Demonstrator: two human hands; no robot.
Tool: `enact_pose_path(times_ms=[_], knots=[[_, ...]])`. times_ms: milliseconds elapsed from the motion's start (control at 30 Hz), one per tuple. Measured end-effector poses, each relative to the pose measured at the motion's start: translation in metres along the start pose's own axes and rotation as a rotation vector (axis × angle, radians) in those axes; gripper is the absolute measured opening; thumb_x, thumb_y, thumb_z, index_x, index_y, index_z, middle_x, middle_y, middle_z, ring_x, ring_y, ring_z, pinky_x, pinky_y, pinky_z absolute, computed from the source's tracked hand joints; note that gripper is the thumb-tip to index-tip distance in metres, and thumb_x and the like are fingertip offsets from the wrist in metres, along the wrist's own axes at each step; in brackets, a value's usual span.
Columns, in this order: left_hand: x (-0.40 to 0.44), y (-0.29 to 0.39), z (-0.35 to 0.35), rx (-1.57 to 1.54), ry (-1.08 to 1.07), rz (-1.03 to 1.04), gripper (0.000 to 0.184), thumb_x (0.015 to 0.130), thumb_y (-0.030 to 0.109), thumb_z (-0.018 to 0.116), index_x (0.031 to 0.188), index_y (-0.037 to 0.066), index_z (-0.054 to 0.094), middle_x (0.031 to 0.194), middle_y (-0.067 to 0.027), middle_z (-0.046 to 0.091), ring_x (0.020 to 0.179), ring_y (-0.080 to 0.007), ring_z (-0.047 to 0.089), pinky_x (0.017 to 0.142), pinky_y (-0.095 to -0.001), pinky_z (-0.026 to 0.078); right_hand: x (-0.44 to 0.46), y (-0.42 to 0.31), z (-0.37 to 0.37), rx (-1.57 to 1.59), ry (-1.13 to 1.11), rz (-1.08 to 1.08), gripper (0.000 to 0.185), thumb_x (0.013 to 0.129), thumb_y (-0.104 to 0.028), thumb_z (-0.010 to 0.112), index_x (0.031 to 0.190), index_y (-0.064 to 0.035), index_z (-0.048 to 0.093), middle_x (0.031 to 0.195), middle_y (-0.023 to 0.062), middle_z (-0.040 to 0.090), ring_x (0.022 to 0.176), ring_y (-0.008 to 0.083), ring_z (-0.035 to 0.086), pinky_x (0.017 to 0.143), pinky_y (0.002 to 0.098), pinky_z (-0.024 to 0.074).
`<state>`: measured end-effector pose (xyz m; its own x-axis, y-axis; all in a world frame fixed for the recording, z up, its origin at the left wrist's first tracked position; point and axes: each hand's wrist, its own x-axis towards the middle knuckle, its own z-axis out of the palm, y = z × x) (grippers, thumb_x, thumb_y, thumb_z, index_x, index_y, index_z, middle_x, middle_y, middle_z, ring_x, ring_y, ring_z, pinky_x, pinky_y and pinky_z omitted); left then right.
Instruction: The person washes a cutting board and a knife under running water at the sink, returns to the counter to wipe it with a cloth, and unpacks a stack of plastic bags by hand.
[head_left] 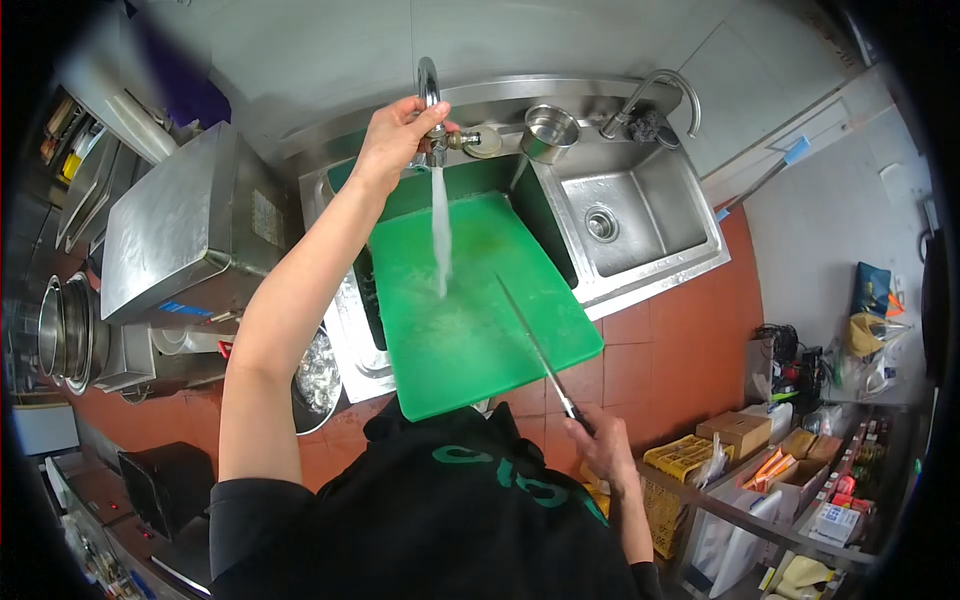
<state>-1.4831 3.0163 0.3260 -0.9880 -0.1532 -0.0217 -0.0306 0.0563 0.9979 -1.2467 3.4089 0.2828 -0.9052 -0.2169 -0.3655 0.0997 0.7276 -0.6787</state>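
Observation:
My left hand [405, 135] reaches up to the chrome faucet [437, 148], its fingers closed around the fitting. Water streams down from the faucet onto a large green cutting board [480, 310]. The board lies slanted over the left sink basin, its near end sticking out over the front edge toward my body. In my right hand [603, 445] is a knife [540, 355], held by its black handle. Its long, narrow blade points up and left over the board's right part; whether it touches the board I cannot tell.
A second steel sink [630, 220] with its own curved faucet [690, 95] is on the right. A metal pot [550, 132] stands behind, between the basins. A steel box-like appliance [165, 220] is at left. Boxes [735, 432] and shelving stand at lower right.

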Motion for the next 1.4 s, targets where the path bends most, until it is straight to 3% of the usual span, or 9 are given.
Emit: enact_pose_path(times_ms=[133, 233, 333, 567, 800, 833, 1100, 1200, 1400], knots=[[-0.005, -0.007, -0.019, -0.150, 0.007, 0.053, 0.037, 0.092, 0.038, 0.057, 0.102, 0.003, 0.063, 0.091, -0.0047, 0.069, 0.073, -0.0091, 0.061, 0.067, -0.0242, 0.044, -0.004, -0.004, 0.005, 0.023, -0.026, 0.023, 0.029, 0.085, -0.022, 0.066, 0.099, 0.0022, 0.062, 0.075, 0.0210, 0.063, 0.062, 0.0339, 0.060, 0.057, 0.0394, 0.0452], [-0.018, -0.083, -0.043, -0.262, 0.210, -0.063, 0.057, 0.092, 0.049, 0.051, 0.119, -0.001, 0.057, 0.114, -0.0112, 0.064, 0.109, -0.0200, 0.059, 0.095, -0.0338, 0.043, -0.006, -0.009, 0.000, 0.042, 0.014, 0.079, 0.028, 0.085, -0.022, 0.066, 0.097, 0.0024, 0.062, 0.073, 0.0217, 0.062, 0.064, 0.0354, 0.061, 0.058, 0.0406, 0.0452], [-0.038, -0.286, -0.055, 0.937, -0.127, -0.050, 0.069, 0.094, 0.056, 0.033, 0.139, 0.004, 0.039, 0.144, -0.0189, 0.037, 0.135, -0.0326, 0.033, 0.111, -0.0414, 0.026, -0.007, -0.012, -0.004, -0.008, 0.025, 0.181, 0.027, 0.085, -0.021, 0.066, 0.097, 0.0020, 0.062, 0.070, 0.0213, 0.061, 0.062, 0.0349, 0.060, 0.057, 0.0401, 0.0450], [-0.012, -0.368, 0.027, 1.046, -0.143, -0.243, 0.090, 0.084, 0.069, 0.039, 0.144, 0.002, 0.026, 0.148, -0.0215, 0.027, 0.141, -0.0330, 0.017, 0.114, -0.0491, 0.012, -0.036, -0.028, 0.005, 0.064, 0.124, 0.343, 0.025, 0.085, -0.015, 0.065, 0.103, 0.0018, 0.062, 0.071, 0.0144, 0.063, 0.059, 0.0233, 0.061, 0.056, 0.0355, 0.0470], [-0.016, -0.289, 0.077, 0.861, -0.421, 0.255, 0.068, 0.091, 0.053, 0.043, 0.134, 0.001, 0.044, 0.140, -0.0213, 0.041, 0.128, -0.0374, 0.039, 0.108, -0.0476, 0.027, -0.044, -0.042, 0.006, 0.186, 0.235, 0.566, 0.027, 0.084, -0.006, 0.063, 0.109, 0.0040, 0.060, 0.081, 0.0103, 0.065, 0.076, 0.0126, 0.059, 0.070, 0.0273, 0.0466], [0.002, -0.272, 0.049, 0.755, -0.532, -0.187, 0.073, 0.091, 0.057, 0.037, 0.140, 0.004, 0.036, 0.148, -0.0161, 0.032, 0.139, -0.0315, 0.025, 0.114, -0.0480, 0.014, -0.046, -0.038, 0.006, 0.193, 0.241, 0.534, 0.028, 0.084, -0.005, 0.062, 0.110, 0.0040, 0.059, 0.084, 0.0097, 0.065, 0.077, 0.0122, 0.057, 0.073, 0.0274, 0.0458], [-0.002, -0.293, 0.076, 0.924, -0.567, 0.005, 0.080, 0.092, 0.061, 0.026, 0.147, 0.004, 0.014, 0.154, -0.0165, 0.011, 0.144, -0.0266, 0.005, 0.114, -0.0507, 0.007, -0.027, -0.076, -0.007, 0.384, 0.319, 0.544, 0.022, 0.088, -0.008, 0.061, 0.107, 0.0034, 0.060, 0.073, -0.0008, 0.055, 0.067, 0.0047, 0.048, 0.060, 0.0218, 0.0392], [0.025, -0.289, 0.036, 0.962, -0.597, -0.396, 0.084, 0.091, 0.064, 0.027, 0.147, 0.003, 0.013, 0.154, -0.0162, 0.011, 0.144, -0.0264, 0.004, 0.115, -0.0495, 0.004, -0.025, -0.074, -0.010, 0.364, 0.325, 0.481, 0.022, 0.087, -0.009, 0.062, 0.105, 0.0032, 0.060, 0.068, -0.0027, 0.054, 0.059, 0.0043, 0.046, 0.053, 0.0220, 0.0378], [-0.072, -0.238, 0.125, 0.892, -0.672, 0.162, 0.088, 0.088, 0.068, 0.028, 0.148, 0.004, 0.014, 0.154, -0.0154, 0.012, 0.144, -0.0287, 0.004, 0.115, -0.0474, 0.002, -0.011, -0.068, -0.008, 0.302, 0.274, 0.496, 0.021, 0.089, -0.012, 0.058, 0.104, 0.0034, 0.058, 0.065, -0.0008, 0.054, 0.054, 0.0047, 0.046, 0.050, 0.0214, 0.0368]])
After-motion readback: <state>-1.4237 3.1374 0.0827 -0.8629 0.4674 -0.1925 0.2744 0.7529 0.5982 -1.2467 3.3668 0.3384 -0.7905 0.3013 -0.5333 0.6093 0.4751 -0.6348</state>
